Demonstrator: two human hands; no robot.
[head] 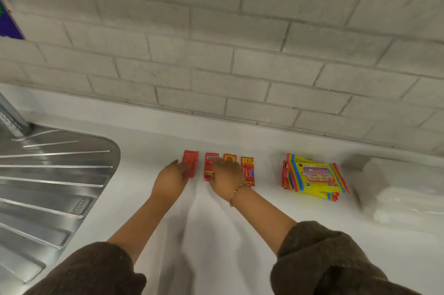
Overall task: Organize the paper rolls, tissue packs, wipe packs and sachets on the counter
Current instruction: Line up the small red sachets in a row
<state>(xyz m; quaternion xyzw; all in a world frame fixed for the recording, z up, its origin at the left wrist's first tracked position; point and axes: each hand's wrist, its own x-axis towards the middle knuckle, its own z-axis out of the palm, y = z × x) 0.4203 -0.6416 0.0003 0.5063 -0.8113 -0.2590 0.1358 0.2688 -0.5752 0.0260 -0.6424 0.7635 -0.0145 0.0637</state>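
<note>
White desk (216,242) under a grey brick wall (216,42). A steel drainer (55,174) sits at the left edge of the frame, with a tap stem at its far corner.

Item 1, sachets: four red ones in a row at mid-frame, lying lengthwise toward the wall with narrow gaps between them. From the left: first sachet (190,162), second sachet (211,165), third sachet (230,157), fourth sachet (248,167).

Item 2, wipe packs (314,176): a yellow stack right of the row and well apart from it, its edges slightly fanned.

Item 3, tissue packs (403,189): white and blurred, far right, near the wipe packs.

Item 4, paper rolls: none in view.

Hands: the left hand (171,178) rests with straight fingers on the left side of the first sachet and grips nothing. The right hand (225,174), with a bracelet (236,190) at the wrist, lies flat across the second and third sachets, fingers extended rather than curled. Blur softens the fingertips.

Step in hand, by my reading: squaring up the sachet row. The wipe and tissue packs look already grouped.

Next move likely calls for light sliding presses to even the gaps. The first sachet seems to stand a little further off than the rest.

Containers: no box, tray or basket shows. Every item lies straight on the desk.
</note>
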